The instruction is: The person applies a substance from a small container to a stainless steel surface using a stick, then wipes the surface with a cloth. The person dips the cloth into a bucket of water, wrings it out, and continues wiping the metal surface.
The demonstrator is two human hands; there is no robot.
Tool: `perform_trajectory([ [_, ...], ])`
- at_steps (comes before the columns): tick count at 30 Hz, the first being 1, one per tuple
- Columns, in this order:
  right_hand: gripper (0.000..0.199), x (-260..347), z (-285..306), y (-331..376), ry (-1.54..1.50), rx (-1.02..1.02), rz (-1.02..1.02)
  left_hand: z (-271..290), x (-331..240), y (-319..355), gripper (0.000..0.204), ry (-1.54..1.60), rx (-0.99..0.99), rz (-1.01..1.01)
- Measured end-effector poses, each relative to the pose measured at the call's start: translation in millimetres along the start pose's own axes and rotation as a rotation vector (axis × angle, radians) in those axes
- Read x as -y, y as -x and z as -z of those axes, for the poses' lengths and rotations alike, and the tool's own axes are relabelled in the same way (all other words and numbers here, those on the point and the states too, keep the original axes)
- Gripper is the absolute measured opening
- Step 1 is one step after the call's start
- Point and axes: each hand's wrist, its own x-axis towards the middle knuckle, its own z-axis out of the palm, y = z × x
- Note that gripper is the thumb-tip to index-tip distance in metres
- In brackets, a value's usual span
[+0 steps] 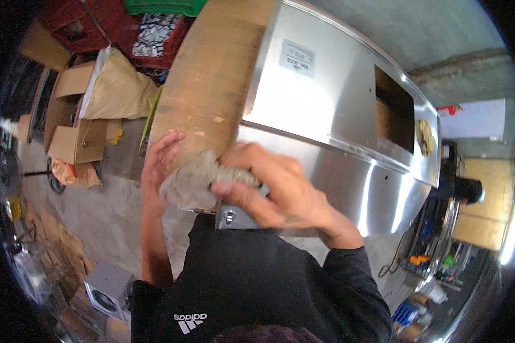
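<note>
Your right hand [269, 186] squeezes the gray rag [191, 180] tight against the shiny metal box [326, 108], while your open left hand [157, 166] at nine o'clock steadies it.

Single head-mounted fisheye view, looking steeply down past the chest at both hands. Very close: left hand [157, 166] and right hand [269, 188] fill the centre, pressed to a grey rag [191, 180] at the near end of a steel cabinet [326, 114]. Straight edges bow near the rim; concrete floor [109, 211] lies far below at left. No second view.
</note>
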Motion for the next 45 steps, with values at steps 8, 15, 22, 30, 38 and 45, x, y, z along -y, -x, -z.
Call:
perform_trajectory([
  [8,0.022,53.2,9.7,84.7,-0.236,-0.280,-0.386,-65.8,-36.1,57.1,0.072,0.258,0.538,0.046],
  [15,0.035,43.5,32.3,246.5,-0.482,-0.729,-0.627,-162.5,-26.9,73.6,0.047,-0.079,0.947,0.238],
  [22,0.100,9.3,17.1,469.5,-1.143,-0.945,0.003,-340.3,22.4,163.8,0.049,-0.063,1.207,0.193],
  [30,0.073,54.0,7.4,694.5,-1.230,-1.261,-0.005,-531.5,110.0,278.3,0.052,-0.068,1.326,0.294],
  [38,0.058,107.7,91.8,766.5,-0.938,-1.737,-0.069,-663.0,182.7,347.2,0.042,-0.073,1.197,0.636],
  [45,0.059,78.6,204.9,805.0,-0.175,-1.788,-0.354,-767.6,241.1,355.2,0.039,-0.010,1.464,0.550],
])
